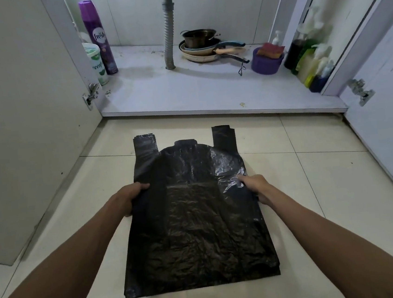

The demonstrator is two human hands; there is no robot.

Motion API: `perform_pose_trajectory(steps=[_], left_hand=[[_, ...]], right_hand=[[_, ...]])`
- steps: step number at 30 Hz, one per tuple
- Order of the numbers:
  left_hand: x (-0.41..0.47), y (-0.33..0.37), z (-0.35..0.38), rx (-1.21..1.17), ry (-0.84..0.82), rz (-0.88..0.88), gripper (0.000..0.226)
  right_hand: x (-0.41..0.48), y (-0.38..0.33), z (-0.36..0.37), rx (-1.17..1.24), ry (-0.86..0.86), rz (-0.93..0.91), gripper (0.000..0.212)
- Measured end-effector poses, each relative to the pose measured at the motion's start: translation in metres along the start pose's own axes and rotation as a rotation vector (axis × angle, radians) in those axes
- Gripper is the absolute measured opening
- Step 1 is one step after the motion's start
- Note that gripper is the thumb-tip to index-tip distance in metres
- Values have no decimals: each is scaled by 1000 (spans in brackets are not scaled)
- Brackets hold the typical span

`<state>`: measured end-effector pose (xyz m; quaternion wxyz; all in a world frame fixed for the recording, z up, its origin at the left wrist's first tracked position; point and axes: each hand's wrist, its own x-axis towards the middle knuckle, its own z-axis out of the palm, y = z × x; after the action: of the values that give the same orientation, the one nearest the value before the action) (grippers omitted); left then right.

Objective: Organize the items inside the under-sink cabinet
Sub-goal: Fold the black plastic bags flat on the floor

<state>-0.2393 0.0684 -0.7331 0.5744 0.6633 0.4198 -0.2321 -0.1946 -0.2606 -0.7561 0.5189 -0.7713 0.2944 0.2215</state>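
the black plastic bag [195, 212] lay flat on the tiled floor [315, 184] in front of the open cabinet, handles toward the cabinet shelf [184, 91]. the left hand [132, 196] was closed on the bag's left edge; the right hand [255, 186] gripped its right edge. on the shelf stood a purple spray can [97, 35], stacked pans [204, 46], a purple tub [266, 62] and bottles [309, 57] at the right wall.

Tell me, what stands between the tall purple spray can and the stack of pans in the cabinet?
In the head view, only the grey corrugated drain hose rises between the tall purple spray can and the stack of pans.
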Motion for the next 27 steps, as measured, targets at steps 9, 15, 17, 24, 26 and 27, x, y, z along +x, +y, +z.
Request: perform_pose_trajectory(steps=[9, 15, 17, 24, 26, 27], left_hand=[[-10, 10, -11, -296, -238, 98, 14], [-26, 29, -6, -152, -246, 26, 20], [-34, 49, -2, -134, -225, 27, 25], [-72, 148, 0, -168, -28, 348, 35], [-86, 176, 0, -197, 42, 482, 42], [-92, 189, 1, -219, 64, 539, 44]], right_hand=[[-6, -8, -35, 263, -144, 59, 38], [-12, -29, -50, 260, -183, 54, 38], [-13, -46, -60, 255, -169, 32, 32], [-20, -138, -105, 401, -80, -200, 32], [-23, -166, -117, 457, -21, -264, 31], [-25, -177, -121, 487, 9, -288, 28]])
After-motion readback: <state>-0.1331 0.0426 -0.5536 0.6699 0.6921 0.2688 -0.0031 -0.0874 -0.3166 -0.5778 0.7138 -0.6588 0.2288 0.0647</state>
